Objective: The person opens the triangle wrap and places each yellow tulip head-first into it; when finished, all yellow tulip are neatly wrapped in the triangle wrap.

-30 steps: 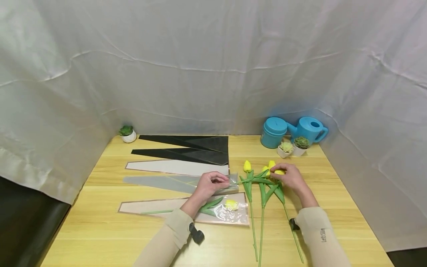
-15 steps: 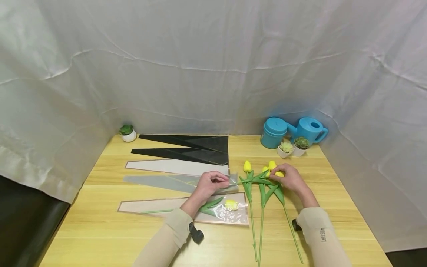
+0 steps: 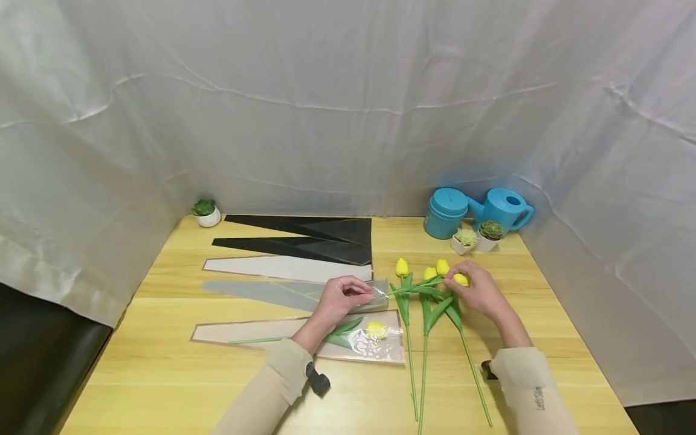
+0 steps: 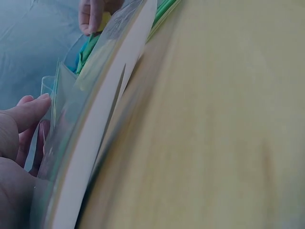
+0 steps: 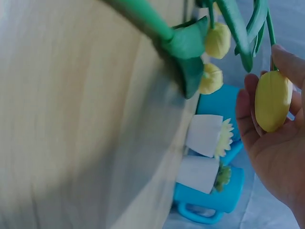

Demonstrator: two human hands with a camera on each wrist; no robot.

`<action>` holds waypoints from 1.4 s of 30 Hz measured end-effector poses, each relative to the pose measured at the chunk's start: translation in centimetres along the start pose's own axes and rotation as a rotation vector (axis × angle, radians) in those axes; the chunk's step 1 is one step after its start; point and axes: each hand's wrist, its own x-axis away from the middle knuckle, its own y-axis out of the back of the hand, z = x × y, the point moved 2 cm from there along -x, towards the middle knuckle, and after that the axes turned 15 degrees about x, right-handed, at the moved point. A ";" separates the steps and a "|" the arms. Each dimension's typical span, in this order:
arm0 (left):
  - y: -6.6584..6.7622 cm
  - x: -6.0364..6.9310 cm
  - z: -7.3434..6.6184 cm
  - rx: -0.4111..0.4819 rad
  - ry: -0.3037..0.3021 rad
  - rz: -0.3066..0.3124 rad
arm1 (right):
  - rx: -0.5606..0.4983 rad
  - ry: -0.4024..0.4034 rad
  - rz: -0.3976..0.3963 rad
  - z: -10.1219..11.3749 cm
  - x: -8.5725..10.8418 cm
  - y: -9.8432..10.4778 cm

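In the head view my left hand (image 3: 342,299) pinches the open right end of a translucent grey flower sleeve (image 3: 244,291). My right hand (image 3: 478,293) pinches a yellow artificial tulip (image 5: 272,102) just behind its bloom, which lies against the palm in the right wrist view. From there its green stem runs left, with its far part inside the grey sleeve. Three more tulips (image 3: 402,267) lie beneath it, stems toward me. Nearer me, a pink-edged sleeve (image 3: 244,333) has a tulip (image 3: 376,330) inside.
Behind the grey sleeve lie a white sleeve (image 3: 272,266) and two black sleeves (image 3: 337,228). At the back right stand a blue canister (image 3: 447,212), a blue watering can (image 3: 502,208) and two small potted succulents (image 3: 464,240). Another potted succulent (image 3: 206,213) stands back left.
My right hand has shifted slightly right and turned a little, still pinching the tulip. My left hand keeps its hold on the sleeve. The head view has tilted slightly.
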 end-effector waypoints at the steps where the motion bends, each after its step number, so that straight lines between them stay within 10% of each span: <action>1: 0.0 0.0 -0.1 0.000 -0.004 0.002 | 0.002 0.002 -0.008 0.2 0.1 0.1; 42: -2.2 0.0 -2.2 -0.015 -0.080 0.007 | 0.062 0.105 -0.138 8.2 -1.0 -0.4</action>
